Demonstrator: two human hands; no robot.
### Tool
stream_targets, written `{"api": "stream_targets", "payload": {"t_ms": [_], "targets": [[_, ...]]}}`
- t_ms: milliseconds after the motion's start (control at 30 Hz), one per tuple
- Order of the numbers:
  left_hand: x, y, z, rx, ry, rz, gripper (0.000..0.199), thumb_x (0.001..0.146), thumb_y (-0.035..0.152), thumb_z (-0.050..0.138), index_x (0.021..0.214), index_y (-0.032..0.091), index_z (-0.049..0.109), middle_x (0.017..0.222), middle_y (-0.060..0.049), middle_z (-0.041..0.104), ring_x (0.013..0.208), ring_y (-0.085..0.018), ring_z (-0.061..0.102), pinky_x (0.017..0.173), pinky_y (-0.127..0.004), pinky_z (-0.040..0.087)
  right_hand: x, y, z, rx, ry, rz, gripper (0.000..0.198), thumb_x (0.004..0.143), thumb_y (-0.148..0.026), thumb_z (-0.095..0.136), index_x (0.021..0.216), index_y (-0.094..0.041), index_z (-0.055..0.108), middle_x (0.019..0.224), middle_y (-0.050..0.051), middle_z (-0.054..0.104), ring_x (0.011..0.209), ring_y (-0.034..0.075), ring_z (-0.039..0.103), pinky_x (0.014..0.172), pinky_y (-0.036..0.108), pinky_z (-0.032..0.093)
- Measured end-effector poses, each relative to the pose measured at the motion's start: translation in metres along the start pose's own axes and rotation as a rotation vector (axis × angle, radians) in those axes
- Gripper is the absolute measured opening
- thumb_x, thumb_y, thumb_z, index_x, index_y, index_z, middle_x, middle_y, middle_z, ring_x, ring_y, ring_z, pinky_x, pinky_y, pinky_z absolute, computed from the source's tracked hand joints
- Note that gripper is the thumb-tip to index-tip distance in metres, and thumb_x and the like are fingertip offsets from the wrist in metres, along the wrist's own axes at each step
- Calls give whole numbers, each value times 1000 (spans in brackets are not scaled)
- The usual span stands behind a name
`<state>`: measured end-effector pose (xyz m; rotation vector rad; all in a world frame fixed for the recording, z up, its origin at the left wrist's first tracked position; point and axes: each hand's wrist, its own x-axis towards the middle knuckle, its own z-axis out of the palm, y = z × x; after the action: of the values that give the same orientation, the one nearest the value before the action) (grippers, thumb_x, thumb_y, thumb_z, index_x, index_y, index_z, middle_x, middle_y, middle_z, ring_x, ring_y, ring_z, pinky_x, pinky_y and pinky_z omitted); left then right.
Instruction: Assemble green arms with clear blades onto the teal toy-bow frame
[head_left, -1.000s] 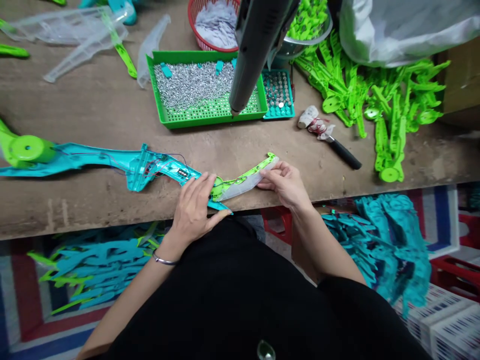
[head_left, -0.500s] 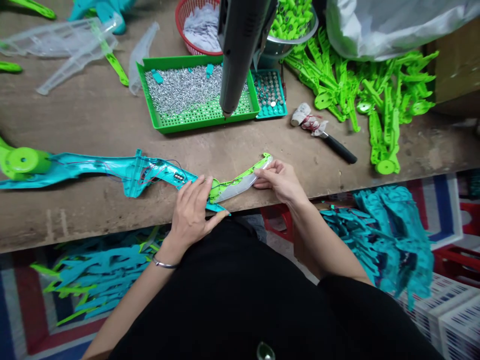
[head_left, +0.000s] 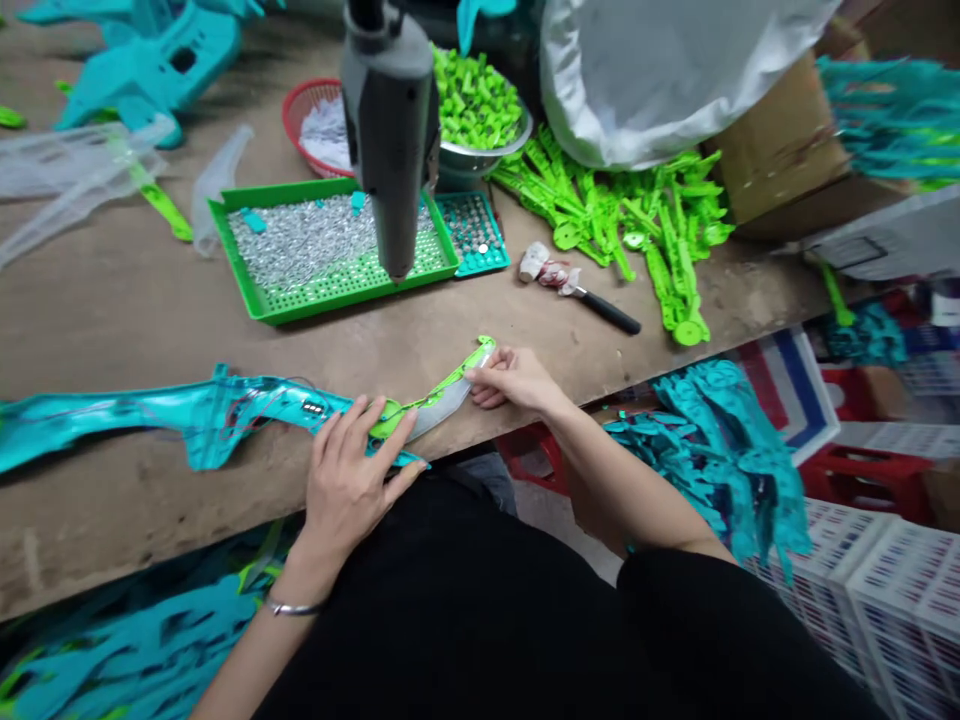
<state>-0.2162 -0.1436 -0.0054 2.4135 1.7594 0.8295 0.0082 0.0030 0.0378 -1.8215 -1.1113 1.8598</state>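
A long teal plastic shell with thin wires inside lies along the front of the workbench. At its right end a curved lime-green plastic arm is edged by a frosted translucent plastic strip. My left hand lies over the joint between shell and green arm, fingers spread and pressing lightly on it, hiding part of it. Near the far tip, my right hand pinches the translucent strip between thumb and fingers. Above the bench hangs a dark electric screwdriver, touched by neither hand.
A green tray of screws stands behind the shell, beside a small teal tray of metal parts. A wrapped-head hammer lies to the right. Behind are lime-green parts, a metal bowl and a red basket.
The camera view has swung to the right, so the bench things sit further left and lower. Both hands keep their places on the plastic parts, with little visible movement.
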Motion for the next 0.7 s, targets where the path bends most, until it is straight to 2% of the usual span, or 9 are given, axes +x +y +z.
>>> {"api": "stream_targets", "payload": {"t_ms": [200, 333, 400, 533, 700], "targets": [[2, 0, 2, 42, 41, 22, 69, 83, 43, 73, 146, 31, 47, 143, -14, 55, 133, -36, 51, 109, -53, 41, 5, -11, -16, -145, -84, 46, 42, 64, -42, 89, 66, -16, 56, 52, 3, 67, 44, 14, 66, 39, 19, 57], [2, 0, 2, 58, 38, 34, 69, 83, 42, 73, 147, 30, 47, 144, -15, 54, 133, -36, 52, 109, -54, 42, 14, -24, -30, -115, -15, 48, 43, 71, -51, 83, 70, -16, 57, 52, 6, 68, 46, 17, 68, 40, 22, 58], [1, -1, 2, 69, 45, 44, 70, 83, 41, 73, 147, 30, 47, 144, -15, 54, 133, -36, 52, 109, -54, 41, 19, -29, -34, -115, -6, 54, 41, 72, -46, 84, 70, -15, 58, 53, 6, 69, 46, 16, 67, 41, 22, 58], [0, -4, 4, 82, 58, 73, 71, 85, 38, 71, 150, 29, 44, 147, -15, 51, 136, -36, 49, 112, -54, 39, 23, -34, -36, -138, -90, 119, 34, 75, -34, 84, 66, -12, 60, 52, 4, 68, 42, 13, 65, 43, 20, 58], [-1, -12, 11, 96, 101, 149, 73, 87, 35, 66, 153, 26, 38, 153, -16, 45, 144, -34, 39, 119, -53, 32, 29, -35, -39, -151, -133, 148, 26, 87, -19, 70, 65, -11, 59, 49, 1, 66, 39, 11, 63, 41, 19, 56]]}}
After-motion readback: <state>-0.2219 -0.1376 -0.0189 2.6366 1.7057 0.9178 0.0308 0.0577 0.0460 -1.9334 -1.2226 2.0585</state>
